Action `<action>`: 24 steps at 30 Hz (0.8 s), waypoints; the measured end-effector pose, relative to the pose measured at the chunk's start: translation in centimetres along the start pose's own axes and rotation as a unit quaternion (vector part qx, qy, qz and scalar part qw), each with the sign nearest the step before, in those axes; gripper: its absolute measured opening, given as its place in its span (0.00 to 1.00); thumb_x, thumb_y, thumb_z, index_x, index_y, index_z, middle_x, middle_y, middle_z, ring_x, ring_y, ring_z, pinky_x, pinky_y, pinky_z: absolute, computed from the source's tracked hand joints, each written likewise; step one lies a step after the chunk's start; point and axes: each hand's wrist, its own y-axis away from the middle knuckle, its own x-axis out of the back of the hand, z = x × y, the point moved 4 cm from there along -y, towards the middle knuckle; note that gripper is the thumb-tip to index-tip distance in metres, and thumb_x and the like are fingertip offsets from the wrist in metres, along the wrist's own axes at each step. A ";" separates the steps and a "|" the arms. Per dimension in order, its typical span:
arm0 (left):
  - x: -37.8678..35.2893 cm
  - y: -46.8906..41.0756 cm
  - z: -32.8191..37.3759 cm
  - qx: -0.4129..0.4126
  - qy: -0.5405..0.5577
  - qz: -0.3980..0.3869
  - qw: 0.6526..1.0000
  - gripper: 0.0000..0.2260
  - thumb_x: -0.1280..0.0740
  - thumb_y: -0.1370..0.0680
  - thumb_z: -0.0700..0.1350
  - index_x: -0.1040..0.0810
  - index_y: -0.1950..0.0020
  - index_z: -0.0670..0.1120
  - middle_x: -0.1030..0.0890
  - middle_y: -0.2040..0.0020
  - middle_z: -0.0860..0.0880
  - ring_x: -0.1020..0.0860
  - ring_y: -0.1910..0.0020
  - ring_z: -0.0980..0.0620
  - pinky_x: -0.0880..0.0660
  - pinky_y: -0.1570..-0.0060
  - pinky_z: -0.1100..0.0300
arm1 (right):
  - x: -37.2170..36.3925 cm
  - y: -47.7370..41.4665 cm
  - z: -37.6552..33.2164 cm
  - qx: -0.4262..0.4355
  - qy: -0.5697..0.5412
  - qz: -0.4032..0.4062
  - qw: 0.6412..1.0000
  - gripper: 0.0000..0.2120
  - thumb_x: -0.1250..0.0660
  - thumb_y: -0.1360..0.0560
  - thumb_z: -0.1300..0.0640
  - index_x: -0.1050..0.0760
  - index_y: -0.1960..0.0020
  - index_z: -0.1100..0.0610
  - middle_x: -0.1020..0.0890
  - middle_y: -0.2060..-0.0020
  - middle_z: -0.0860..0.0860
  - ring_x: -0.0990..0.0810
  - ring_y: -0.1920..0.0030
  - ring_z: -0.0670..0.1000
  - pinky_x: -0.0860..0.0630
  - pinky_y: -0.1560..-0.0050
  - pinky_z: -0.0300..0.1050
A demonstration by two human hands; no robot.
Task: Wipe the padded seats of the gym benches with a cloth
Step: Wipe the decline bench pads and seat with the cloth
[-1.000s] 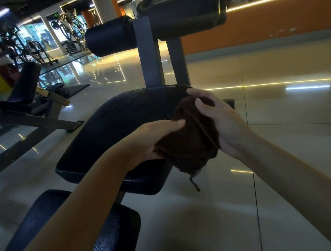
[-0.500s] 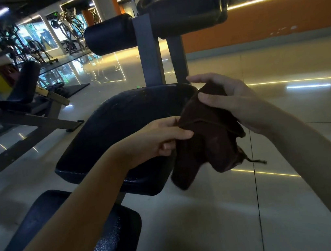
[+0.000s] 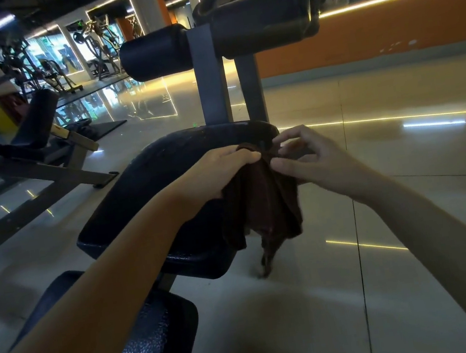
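Brown cloth (image 3: 262, 202) is being gripped by curled left hand (image 3: 221, 169) and pinched by right hand (image 3: 310, 159) fingertips, hanging at padded seat (image 3: 153, 193) edge.

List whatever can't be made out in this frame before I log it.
All head view.
- Left grip: fingertips buried in the cloth.
- Cloth's hanging tail: motion-blurred.
- Seat pad: right side covered by cloth and right grip.
- Nearer pad: cut by the bottom edge, crossed by the left forearm.
- Far machines: too small and dim.
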 end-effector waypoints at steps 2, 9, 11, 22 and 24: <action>-0.2 0.0 0.4 0.001 -0.005 0.000 1.000 0.12 0.38 0.19 0.52 0.21 0.42 0.46 0.18 0.47 0.44 0.19 0.46 0.45 0.23 0.44 0.49 | -0.9 0.2 0.3 0.020 0.009 -0.007 1.000 0.26 0.26 0.36 0.33 0.29 0.45 0.42 0.22 0.45 0.44 0.20 0.46 0.45 0.22 0.48 0.42; 0.2 0.8 1.1 0.004 -0.020 -0.009 1.000 0.07 0.37 0.20 0.48 0.21 0.51 0.47 0.19 0.48 0.43 0.20 0.43 0.41 0.25 0.40 0.49 | -1.4 0.1 0.6 0.074 0.043 -0.002 0.996 0.10 0.24 0.31 0.47 0.21 0.51 0.44 0.18 0.53 0.41 0.19 0.52 0.43 0.21 0.50 0.39; 0.4 0.8 1.1 0.007 -0.017 -0.014 1.000 0.06 0.35 0.21 0.49 0.20 0.53 0.49 0.19 0.49 0.42 0.21 0.43 0.39 0.26 0.38 0.45 | -1.6 0.1 0.5 0.089 0.063 0.019 0.994 0.09 0.24 0.30 0.48 0.20 0.50 0.43 0.19 0.53 0.40 0.20 0.51 0.42 0.22 0.49 0.39; 3.2 1.7 1.6 0.012 -0.160 0.062 0.985 0.07 0.34 0.21 0.49 0.21 0.57 0.50 0.20 0.63 0.52 0.22 0.64 0.57 0.30 0.64 0.66 | 0.0 -0.4 -3.3 0.119 0.183 0.170 0.961 0.09 0.35 0.22 0.55 0.17 0.45 0.52 0.18 0.58 0.43 0.22 0.57 0.36 0.28 0.57 0.29; 3.6 1.8 1.2 0.013 -0.188 0.064 0.980 0.05 0.31 0.23 0.50 0.21 0.56 0.50 0.18 0.63 0.52 0.20 0.65 0.57 0.28 0.64 0.67 | 0.9 -0.7 -4.4 0.128 0.193 0.190 0.954 0.09 0.37 0.21 0.57 0.20 0.45 0.53 0.18 0.57 0.46 0.22 0.57 0.39 0.26 0.56 0.29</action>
